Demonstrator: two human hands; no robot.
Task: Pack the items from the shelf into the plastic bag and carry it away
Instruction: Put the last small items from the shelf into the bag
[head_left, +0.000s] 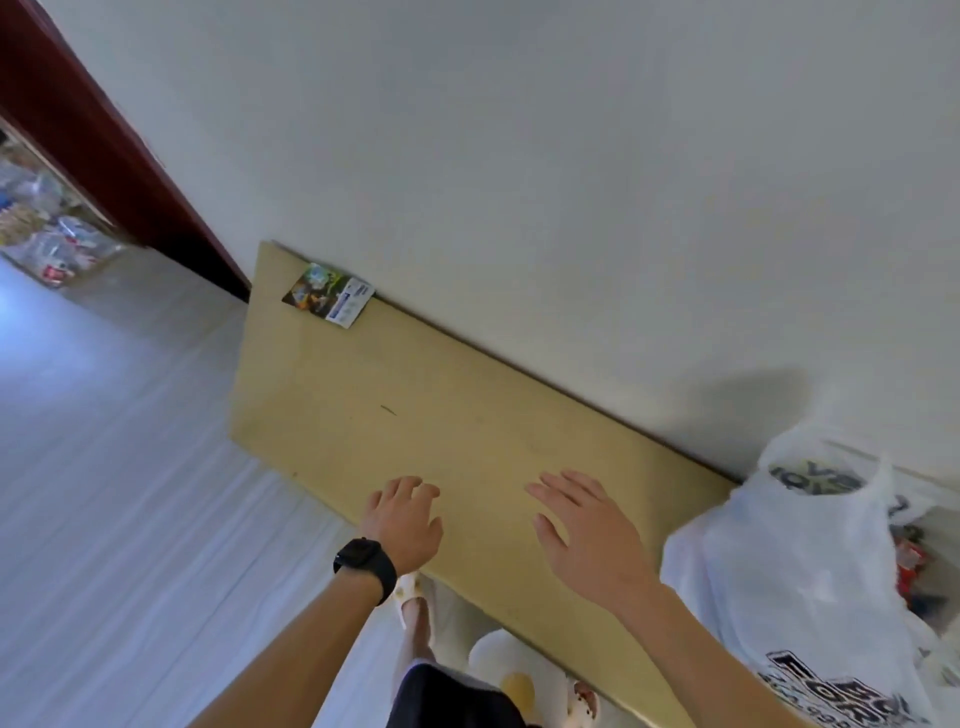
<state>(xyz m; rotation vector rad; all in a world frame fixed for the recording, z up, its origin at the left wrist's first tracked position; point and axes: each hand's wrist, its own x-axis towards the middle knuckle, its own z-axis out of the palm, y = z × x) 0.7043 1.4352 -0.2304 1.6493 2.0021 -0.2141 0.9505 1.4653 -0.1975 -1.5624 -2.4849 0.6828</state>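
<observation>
Hovering apart over the shelf (389, 415), the left hand (405, 519) and right hand (587, 535) are holding nothing, fingers loose. A flat packet (328, 294) is lying at the far corner by the wall, well apart from the plastic bag (810, 561): likely light, best pinched edgewise.

Bold "FOR…" — on plastic bag (810, 561)

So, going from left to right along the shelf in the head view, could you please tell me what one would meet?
small printed packet → left hand → right hand → white plastic bag
</observation>
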